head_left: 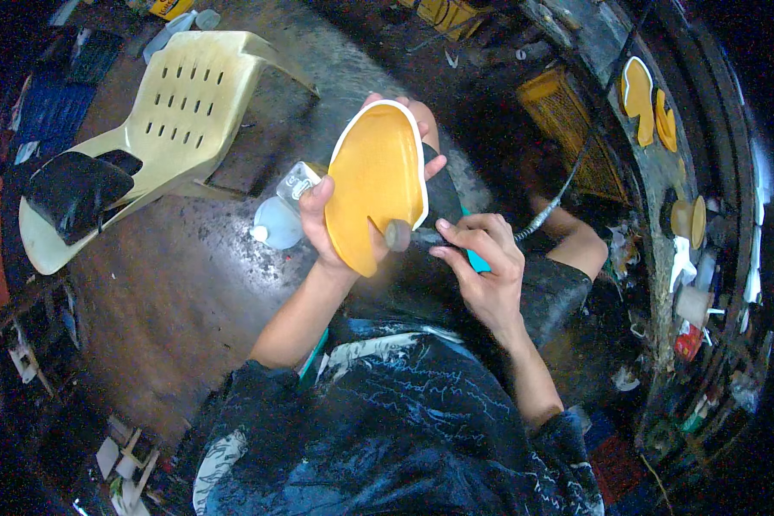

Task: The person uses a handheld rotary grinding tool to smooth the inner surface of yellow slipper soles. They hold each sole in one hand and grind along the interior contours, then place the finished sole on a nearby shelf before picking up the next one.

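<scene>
The left hand [322,232] cradles the white-rimmed yellow piece [374,181] from behind, its thumb on the left edge, fingers spread to the right edge. The right hand's thumb and fingers [475,243] pinch a rotary tool [426,239], its grey head [397,235] at the piece's lower notch.

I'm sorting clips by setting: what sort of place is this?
Probably a workshop: the right hand holds what seems a rotary tool on a flexible shaft, and yellow moulded pieces lie on a cluttered ledge.
</scene>
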`<state>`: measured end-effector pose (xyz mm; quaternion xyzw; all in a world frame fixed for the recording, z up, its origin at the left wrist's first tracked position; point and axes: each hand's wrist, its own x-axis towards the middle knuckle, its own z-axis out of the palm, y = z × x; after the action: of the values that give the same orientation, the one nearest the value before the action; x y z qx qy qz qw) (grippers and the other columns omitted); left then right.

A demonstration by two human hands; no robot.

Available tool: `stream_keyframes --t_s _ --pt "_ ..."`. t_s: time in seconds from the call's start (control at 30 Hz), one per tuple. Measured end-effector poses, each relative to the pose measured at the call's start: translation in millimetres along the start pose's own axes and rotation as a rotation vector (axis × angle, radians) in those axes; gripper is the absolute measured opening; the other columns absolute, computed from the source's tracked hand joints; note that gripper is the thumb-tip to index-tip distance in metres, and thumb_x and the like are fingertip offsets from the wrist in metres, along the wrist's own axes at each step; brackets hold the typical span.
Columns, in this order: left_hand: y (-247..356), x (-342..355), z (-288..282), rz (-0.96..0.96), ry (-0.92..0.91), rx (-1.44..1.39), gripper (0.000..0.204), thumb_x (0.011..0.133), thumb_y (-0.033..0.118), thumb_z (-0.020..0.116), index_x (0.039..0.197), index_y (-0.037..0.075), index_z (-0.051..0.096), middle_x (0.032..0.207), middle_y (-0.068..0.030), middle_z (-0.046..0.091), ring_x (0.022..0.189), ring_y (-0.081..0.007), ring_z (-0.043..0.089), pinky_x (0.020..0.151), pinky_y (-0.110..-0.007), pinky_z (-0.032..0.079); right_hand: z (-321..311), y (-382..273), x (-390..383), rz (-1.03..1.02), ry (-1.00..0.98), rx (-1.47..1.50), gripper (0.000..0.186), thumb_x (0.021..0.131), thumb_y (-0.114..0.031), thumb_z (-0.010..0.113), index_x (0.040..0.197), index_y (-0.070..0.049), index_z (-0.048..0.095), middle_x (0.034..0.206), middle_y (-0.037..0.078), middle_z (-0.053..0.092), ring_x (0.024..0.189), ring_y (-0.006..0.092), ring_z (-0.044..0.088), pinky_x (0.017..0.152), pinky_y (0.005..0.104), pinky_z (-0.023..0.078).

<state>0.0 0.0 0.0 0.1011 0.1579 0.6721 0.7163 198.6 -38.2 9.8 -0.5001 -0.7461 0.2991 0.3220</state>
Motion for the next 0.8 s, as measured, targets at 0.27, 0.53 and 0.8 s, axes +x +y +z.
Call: stream_keyframes --t_s 0.27,0.53,0.8 --pt "-8.2 -0.3 -0.7 -0.008 -0.034 -0.073 0.106 0.093 0.050 0.064 0.175 0.007 0.013 0.174 -0.0200 0.029 0.161 -0.0361 0.033 0.132 -0.067 0.024 -8.8 0.4 2.5 -0.033 0.042 -0.021 0.041 0.078 -0.015 0.092 0.118 -0.016 0.084 0.098 0.007 0.070 0.092 0.0273 0.065 0.080 0.0393 0.048" --pt "-11.6 -2.7 3.3 -0.014 -0.022 0.010 0.111 0.090 0.056 0.069 0.174 0.005 0.016 0.175 -0.0189 0.030 0.163 -0.0438 0.027 0.131 -0.075 0.018 -4.1 -5.3 6.5 0.010 0.069 0.027 0.040 0.077 -0.013 0.093 0.116 -0.014 0.084 0.098 0.008 0.071 0.090 0.0273 0.066 0.080 0.0388 0.049" --pt "-11.7 -6.2 3.1 -0.109 -0.018 0.000 0.110 0.091 0.060 0.065 0.174 0.008 0.015 0.174 -0.0200 0.032 0.161 -0.0434 0.032 0.131 -0.074 0.020 -0.3 -12.8 5.7 0.098 0.089 0.099 0.042 0.076 -0.009 0.093 0.117 -0.013 0.084 0.106 0.010 0.070 0.097 0.0265 0.069 0.084 0.0374 0.056"
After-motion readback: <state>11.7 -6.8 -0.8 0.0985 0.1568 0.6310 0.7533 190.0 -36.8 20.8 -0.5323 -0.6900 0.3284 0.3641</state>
